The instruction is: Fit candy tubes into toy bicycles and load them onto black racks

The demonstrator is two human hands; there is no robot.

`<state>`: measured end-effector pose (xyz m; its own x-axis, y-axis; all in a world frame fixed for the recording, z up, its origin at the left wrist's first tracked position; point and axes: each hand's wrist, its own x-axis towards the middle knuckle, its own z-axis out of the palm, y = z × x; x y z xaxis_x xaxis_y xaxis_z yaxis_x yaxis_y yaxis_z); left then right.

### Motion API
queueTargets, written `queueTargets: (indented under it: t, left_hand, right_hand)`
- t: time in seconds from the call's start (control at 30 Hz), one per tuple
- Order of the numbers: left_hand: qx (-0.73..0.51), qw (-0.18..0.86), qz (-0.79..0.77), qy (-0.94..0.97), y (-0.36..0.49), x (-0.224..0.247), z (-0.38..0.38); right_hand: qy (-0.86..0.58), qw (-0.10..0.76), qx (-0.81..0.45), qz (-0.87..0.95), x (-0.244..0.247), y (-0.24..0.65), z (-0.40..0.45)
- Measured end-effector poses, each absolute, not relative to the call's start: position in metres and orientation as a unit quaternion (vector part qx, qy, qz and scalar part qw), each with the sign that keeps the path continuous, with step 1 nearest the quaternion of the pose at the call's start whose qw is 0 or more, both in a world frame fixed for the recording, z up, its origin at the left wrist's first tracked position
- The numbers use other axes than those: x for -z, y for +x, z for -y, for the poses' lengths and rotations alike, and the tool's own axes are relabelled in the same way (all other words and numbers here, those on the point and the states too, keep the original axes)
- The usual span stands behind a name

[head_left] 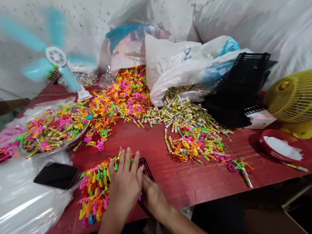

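Observation:
My left hand (126,177) lies flat with its fingers stretched out over rows of colourful plastic toy pieces (95,183). These pink, yellow, green and orange pieces stand packed side by side in a black plastic tray (146,168), whose latticed right end shows beyond my fingers. At that right end, my right hand (154,195) is closed, its fingers curled against the tray and partly hidden behind my left hand. A black phone (55,175) rests to the left of the rows.
Heaps of loose toy pieces (122,96) and small printed tubes (181,113) cover the back of the red table (161,148). A filled round plate (85,134), turning blue fan (56,56), stacked black trays (252,67), red basket (266,150) and yellow fan (305,96) surround them.

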<state>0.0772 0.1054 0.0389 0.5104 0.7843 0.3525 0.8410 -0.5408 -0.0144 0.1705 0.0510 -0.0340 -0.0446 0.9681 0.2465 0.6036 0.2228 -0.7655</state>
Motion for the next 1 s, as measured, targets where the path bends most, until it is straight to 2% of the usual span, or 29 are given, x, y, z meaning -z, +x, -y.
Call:
queueTargets:
  t: [0.13, 0.23, 0.3, 0.4, 0.53, 0.7, 0.83, 0.9, 1.0]
  left_hand:
    - [0.155, 0.080, 0.466, -0.867, 0.077, -0.038, -0.105]
    - [0.170, 0.073, 0.473, -0.862, 0.075, -0.039, -0.101]
    - [0.165, 0.059, 0.480, -0.860, 0.075, -0.044, -0.100]
    - [0.143, 0.024, 0.489, -0.860, 0.079, -0.057, -0.106]
    - [0.121, -0.003, 0.493, -0.862, 0.083, -0.067, -0.126]
    - [0.098, -0.041, 0.502, -0.858, 0.083, -0.058, -0.138]
    - [0.109, -0.054, 0.489, -0.864, 0.081, -0.056, -0.137]
    - [0.111, -0.052, 0.487, -0.865, 0.081, -0.057, -0.138]
    - [0.107, -0.052, 0.487, -0.865, 0.081, -0.057, -0.139]
  right_hand:
    - [-0.578, 0.439, -0.205, 0.656, 0.020, 0.205, -0.041]
    - [-0.692, 0.484, -0.034, 0.534, 0.004, 0.275, -0.026]
    - [-0.789, 0.427, 0.049, 0.439, -0.002, 0.325, -0.019]
    - [-0.846, 0.326, 0.030, 0.421, -0.004, 0.371, -0.021]
    - [-0.818, 0.324, 0.023, 0.474, 0.000, 0.372, -0.035]
    - [-0.815, 0.325, -0.009, 0.479, 0.001, 0.361, -0.046]
    - [-0.810, 0.390, -0.043, 0.436, -0.007, 0.355, -0.046]
    - [-0.778, 0.483, -0.110, 0.386, -0.013, 0.339, -0.048]
    - [-0.640, 0.639, -0.277, 0.326, -0.016, 0.296, -0.059]
